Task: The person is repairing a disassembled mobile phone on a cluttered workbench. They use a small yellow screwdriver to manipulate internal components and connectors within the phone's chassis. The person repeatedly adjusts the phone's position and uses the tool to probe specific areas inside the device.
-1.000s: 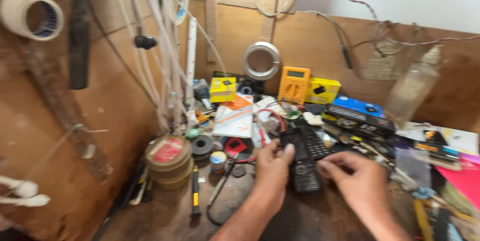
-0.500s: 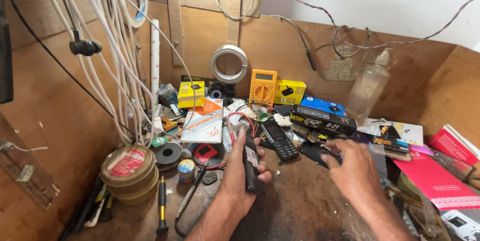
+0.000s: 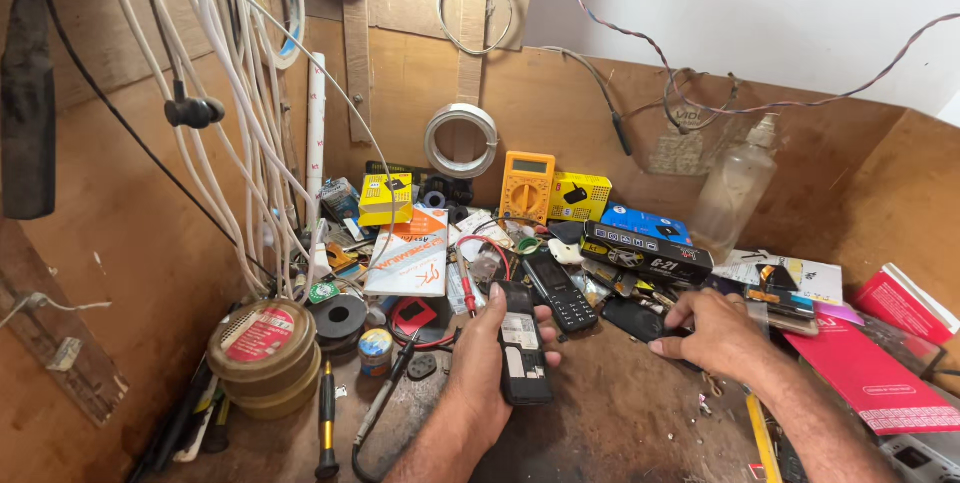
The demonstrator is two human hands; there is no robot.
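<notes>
My left hand [image 3: 487, 363] holds an opened black mobile phone [image 3: 523, 356] above the wooden bench, its back cover off and the inside facing up. My right hand [image 3: 712, 336] rests to the right with its fingers on a flat black phone cover [image 3: 640, 320]. A second black keypad phone [image 3: 561, 292] lies on the bench just beyond the held phone, between both hands.
A yellow multimeter [image 3: 527, 186], small yellow boxes [image 3: 385, 199], a blue box [image 3: 645, 223], a long black box [image 3: 645, 251] and a clear bottle [image 3: 733, 189] crowd the back. Round tins [image 3: 262, 345] and a screwdriver [image 3: 327, 423] sit left. Red booklets [image 3: 868, 375] lie right. White cables [image 3: 235, 113] hang at left.
My left hand has lifted the opened phone off the bench and drawn it closer. My right hand moved right onto the black cover. The view has shifted right.
</notes>
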